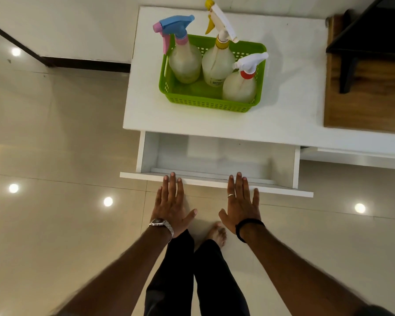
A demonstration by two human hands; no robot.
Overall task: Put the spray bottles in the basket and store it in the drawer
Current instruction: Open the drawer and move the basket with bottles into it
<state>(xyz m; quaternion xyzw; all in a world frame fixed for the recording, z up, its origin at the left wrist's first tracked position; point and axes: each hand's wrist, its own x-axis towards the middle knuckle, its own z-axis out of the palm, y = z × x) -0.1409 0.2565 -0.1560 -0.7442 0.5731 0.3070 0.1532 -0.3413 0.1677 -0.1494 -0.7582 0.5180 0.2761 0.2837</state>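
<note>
- Nearest the camera: two bare forearms reach forward over dark trouser legs (pixel 198 277) and one bare foot (pixel 217 232) standing on a glossy beige tiled floor (pixel 55 224) that carries round light reflections.
- The left hand (pixel 172 205) is flat and spread, palm down, grasping nothing; a metal wristwatch (pixel 161 224) sits at its wrist. Its fingertips (pixel 172 174) lie at the front edge of the drawer front.
- The right hand (pixel 241 202) is likewise flat and spread, holding nothing; it wears a ring (pixel 231 195) on one finger and a black band (pixel 249 226) at the wrist. Its fingertips reach the same front edge.
- The white drawer (pixel 217 160) stands pulled out from under the white tabletop; its interior shows no contents.
- On the white table (pixel 290 110), beyond the drawer, stands the green perforated basket (pixel 205 101), well back from the front edge.
- Three spray bottles stand upright inside the basket: the bottle with the blue-and-pink trigger head (pixel 184 62) at the left; the bottle with the yellow-and-white trigger head (pixel 217 62) in the middle; the shorter bottle with the white trigger and red collar (pixel 240 86) at the right front.
- The bodies of all three are translucent and pale; a printed label shows on the middle one, illegible.
- At the far right, a brown wooden surface (pixel 365 101) adjoins the table, with a dark object (pixel 372 37) on it, its kind not determinable.
- At the far left, a dark skirting strip (pixel 84 63) runs along the base of the wall.
</note>
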